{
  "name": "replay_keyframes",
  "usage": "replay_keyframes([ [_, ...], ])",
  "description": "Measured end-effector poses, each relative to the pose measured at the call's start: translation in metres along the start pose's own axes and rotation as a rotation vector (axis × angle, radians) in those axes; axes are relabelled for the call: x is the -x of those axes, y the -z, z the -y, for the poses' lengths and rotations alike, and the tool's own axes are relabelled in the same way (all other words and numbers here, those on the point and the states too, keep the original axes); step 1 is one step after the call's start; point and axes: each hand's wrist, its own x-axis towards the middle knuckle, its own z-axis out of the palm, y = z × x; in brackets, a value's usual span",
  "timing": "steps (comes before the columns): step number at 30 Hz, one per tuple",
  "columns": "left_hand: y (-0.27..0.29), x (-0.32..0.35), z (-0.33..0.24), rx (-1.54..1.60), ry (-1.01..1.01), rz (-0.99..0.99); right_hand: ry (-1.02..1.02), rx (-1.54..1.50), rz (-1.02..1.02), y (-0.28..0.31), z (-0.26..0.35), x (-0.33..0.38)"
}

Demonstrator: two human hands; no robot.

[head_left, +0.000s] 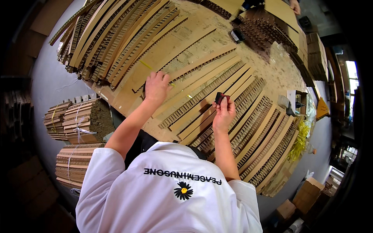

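My right hand point(223, 115) pinches a small dark red and black block point(222, 98) between thumb and fingers, above the cardboard strips. My left hand point(157, 87) is palm down over the left part of the board, its fingers slightly curled and apart. No held thing shows in it, though the fingertips are partly hidden. A long honeycomb-edged cardboard strip point(204, 63) runs away to the right from beside it. A thin yellow piece point(146, 65) lies just beyond that hand. Under and right of my right hand, several cardboard strips point(248, 126) lie side by side, some showing plain faces, others open cells.
A tall stack of cardboard strips point(112, 39) fills the far left. Tied bundles point(79, 120) stand at the left below the table. Dark brown strips point(264, 31) lie at the far right, near another person's hand point(295, 7). Yellow strapping point(299, 141) hangs at the right edge.
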Motion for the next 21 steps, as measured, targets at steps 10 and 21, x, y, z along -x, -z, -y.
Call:
replay_keyframes([
  [10,0.016,0.006,0.016,0.191,0.148,0.321,-0.009,-0.039,0.006,0.017,0.003,0.003],
  [21,-0.027,-0.038,0.062,0.206,0.149,0.132,0.015,-0.004,-0.009,0.01,0.018,0.006],
])
